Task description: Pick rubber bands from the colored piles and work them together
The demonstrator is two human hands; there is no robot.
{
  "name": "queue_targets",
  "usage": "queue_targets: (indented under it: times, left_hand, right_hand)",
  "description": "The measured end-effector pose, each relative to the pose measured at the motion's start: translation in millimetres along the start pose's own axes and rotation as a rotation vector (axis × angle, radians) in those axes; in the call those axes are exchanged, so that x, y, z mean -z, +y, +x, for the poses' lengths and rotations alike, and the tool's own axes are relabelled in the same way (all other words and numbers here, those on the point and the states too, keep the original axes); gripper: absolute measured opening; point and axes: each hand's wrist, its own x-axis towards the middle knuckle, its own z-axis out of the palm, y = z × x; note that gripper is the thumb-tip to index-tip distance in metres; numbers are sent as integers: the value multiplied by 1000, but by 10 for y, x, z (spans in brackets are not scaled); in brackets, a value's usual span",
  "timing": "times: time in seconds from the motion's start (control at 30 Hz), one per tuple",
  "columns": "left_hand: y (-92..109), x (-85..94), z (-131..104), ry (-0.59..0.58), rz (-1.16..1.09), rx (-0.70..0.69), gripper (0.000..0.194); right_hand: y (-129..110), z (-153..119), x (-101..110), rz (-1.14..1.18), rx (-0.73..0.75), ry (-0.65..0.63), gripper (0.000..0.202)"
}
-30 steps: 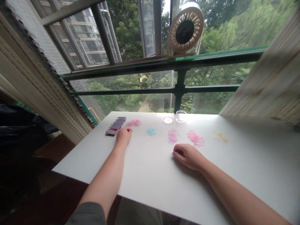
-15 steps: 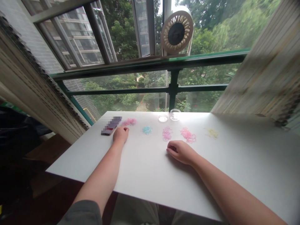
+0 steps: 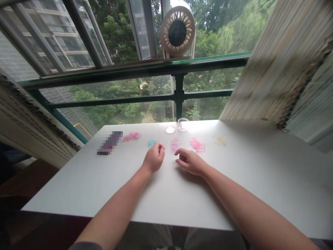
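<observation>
My left hand (image 3: 154, 159) is closed just in front of a pile of blue rubber bands (image 3: 152, 142), partly covering it. Whether anything is pinched in its fingers is too small to see. To its right, my right hand (image 3: 191, 162) hovers low over the white table (image 3: 166, 198), thumb and forefinger apart with nothing visible between them. Beyond its fingertips lie purple rubber bands (image 3: 175, 146). A pile of pink rubber bands (image 3: 197, 145) sits just behind its knuckles.
Pink-red bands (image 3: 132, 136) lie at the left beside a blurred phone (image 3: 110, 142). Yellow bands (image 3: 221, 140) are at the right. A clear round container (image 3: 183, 124) and a shallow clear lid (image 3: 170, 129) stand near the back edge. A fan (image 3: 177, 33) rises by the window railing.
My left hand has moved right, from beside the phone and pink-red pile to the blue pile. My right thumb and forefinger have parted. The whole view has shifted.
</observation>
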Motion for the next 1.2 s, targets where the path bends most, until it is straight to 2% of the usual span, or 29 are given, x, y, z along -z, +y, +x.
queue_targets:
  times: [0.1, 0.2, 0.27, 0.43, 0.8, 1.2]
  left_hand:
    - [224, -120, -51, -110, -99, -118, 11]
    - [219, -140, -76, -236, -163, -189, 8]
    - [155, -130, -80, -267, -192, -190, 9]
    - [61, -106, -69, -287, -260, -155, 11]
    - [65, -72, -66, -359, -306, -126, 15]
    - [14, -52, -91, -314, -445, -182, 16]
  right_hand:
    - [37, 1, -10, 93, 22, 52, 27]
    - [51, 7, -22, 146, 50, 76, 23]
    - [41, 10, -29, 149, 59, 64, 16]
    - [-6, 4, -42, 148, 89, 46, 11]
    - [14, 1, -46, 140, 141, 100, 5]
    - [25, 5, -48, 125, 157, 155, 5]
